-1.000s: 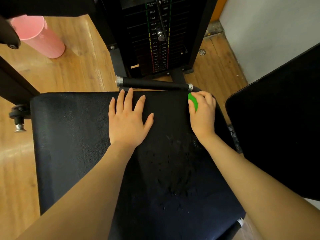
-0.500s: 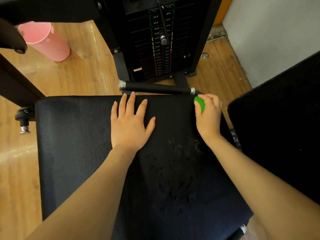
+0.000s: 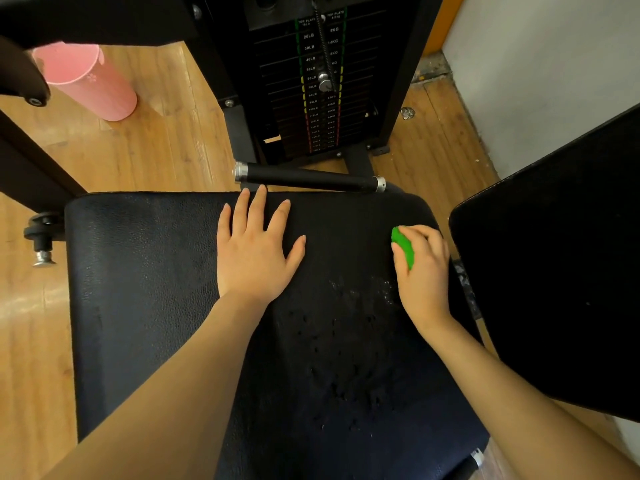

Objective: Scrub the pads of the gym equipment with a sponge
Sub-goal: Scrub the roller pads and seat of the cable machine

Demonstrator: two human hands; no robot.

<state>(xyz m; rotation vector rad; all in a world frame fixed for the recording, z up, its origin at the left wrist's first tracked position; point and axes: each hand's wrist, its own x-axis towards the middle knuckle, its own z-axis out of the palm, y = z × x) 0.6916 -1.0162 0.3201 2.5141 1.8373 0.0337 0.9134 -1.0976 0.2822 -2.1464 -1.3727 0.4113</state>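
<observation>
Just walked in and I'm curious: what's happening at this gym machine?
A person is cleaning the machine's black seat pad. The right hand grips a green sponge and presses it on the pad near its right edge, while the left hand rests flat on the pad. Wet droplets speckle the middle. A pink bucket stands on the floor.

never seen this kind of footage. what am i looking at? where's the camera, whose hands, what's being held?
There is no robot here. A person wears one wide-angle camera on the head, looking down at their own arms. The big black surface is a seat pad of a gym machine; its weight stack stands behind, on a wooden floor. The left hand lies flat on the pad, fingers spread, holding nothing. The right hand grips a green sponge against the pad near its right edge. Wet droplets speckle the pad's middle. A second black pad sits to the right, a pink cup on the floor.
</observation>
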